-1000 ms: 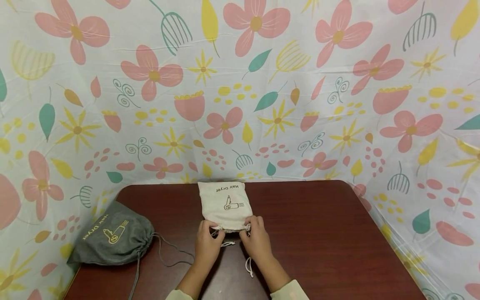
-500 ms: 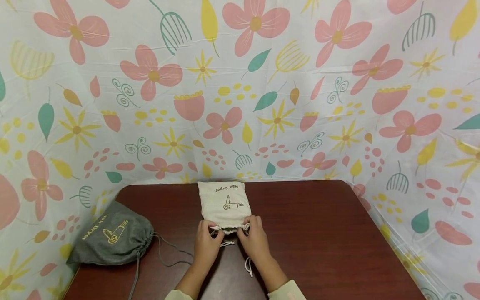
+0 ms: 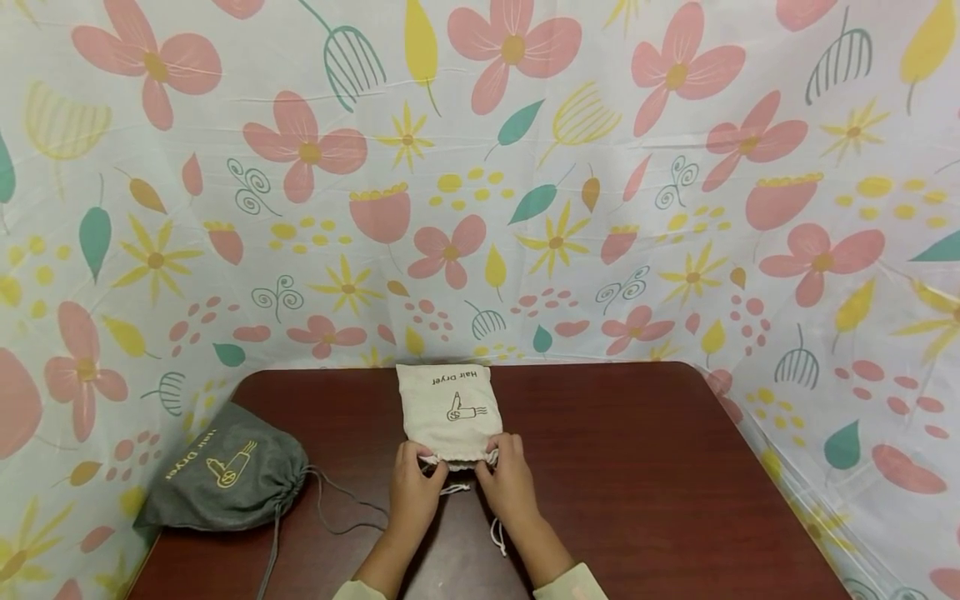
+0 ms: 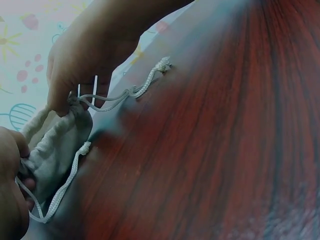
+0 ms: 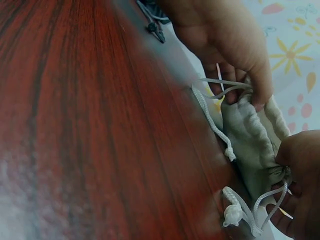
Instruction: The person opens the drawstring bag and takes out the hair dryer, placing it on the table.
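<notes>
A cream drawstring bag (image 3: 442,417) lies flat on the table, its "Hair Dryer" print upside down in the head view and its mouth toward me. My left hand (image 3: 417,487) pinches the left corner of the mouth between thumb and fingers. At the right corner, my right hand (image 3: 510,483) pinches the hem the same way. The gathered hem (image 5: 260,125) stands parted between the hands in the right wrist view. White knotted cords (image 4: 65,185) hang from both corners onto the table. What the bag holds inside is hidden.
A bulging grey drawstring bag (image 3: 232,475), also printed "Hair Dryer", sits at the table's left edge with its cords trailing toward my left wrist. The dark red wooden table (image 3: 660,483) meets a flower-patterned curtain (image 3: 555,167) at its back and sides.
The mouth of the cream bag parted wider half a second ago and looks narrower now. My right hand has shifted slightly left; both hands keep their hold on the corners.
</notes>
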`<state>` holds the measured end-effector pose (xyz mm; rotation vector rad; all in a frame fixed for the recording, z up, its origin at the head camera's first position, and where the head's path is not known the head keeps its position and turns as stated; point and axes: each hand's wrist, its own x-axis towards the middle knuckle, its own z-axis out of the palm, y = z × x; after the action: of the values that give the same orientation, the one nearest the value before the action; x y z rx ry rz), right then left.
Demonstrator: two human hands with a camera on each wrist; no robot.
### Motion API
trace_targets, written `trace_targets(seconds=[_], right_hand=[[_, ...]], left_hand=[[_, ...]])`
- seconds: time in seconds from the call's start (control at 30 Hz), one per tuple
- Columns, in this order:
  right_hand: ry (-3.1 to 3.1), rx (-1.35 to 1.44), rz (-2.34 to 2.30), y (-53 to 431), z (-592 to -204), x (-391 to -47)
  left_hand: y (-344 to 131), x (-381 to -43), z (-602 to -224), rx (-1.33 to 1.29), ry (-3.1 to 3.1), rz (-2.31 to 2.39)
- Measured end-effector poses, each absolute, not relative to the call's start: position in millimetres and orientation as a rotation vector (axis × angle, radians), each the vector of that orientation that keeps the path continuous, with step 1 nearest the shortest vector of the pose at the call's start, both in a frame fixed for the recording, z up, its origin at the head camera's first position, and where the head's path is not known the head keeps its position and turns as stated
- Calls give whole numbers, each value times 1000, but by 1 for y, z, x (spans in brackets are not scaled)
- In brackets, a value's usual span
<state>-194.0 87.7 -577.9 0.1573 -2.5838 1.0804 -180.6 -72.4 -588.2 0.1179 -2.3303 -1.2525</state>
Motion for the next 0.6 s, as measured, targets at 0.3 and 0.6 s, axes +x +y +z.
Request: trace_targets(seconds=[0.3,0.6], right_hand=[[-2598,133,1049,92,-580,-195],[-2559,170,1025,98,-579,-195]], left_hand=[[-71,-178,-587,123,-2348,-1281],[-72,-180,-587,95,-2319,-1290]])
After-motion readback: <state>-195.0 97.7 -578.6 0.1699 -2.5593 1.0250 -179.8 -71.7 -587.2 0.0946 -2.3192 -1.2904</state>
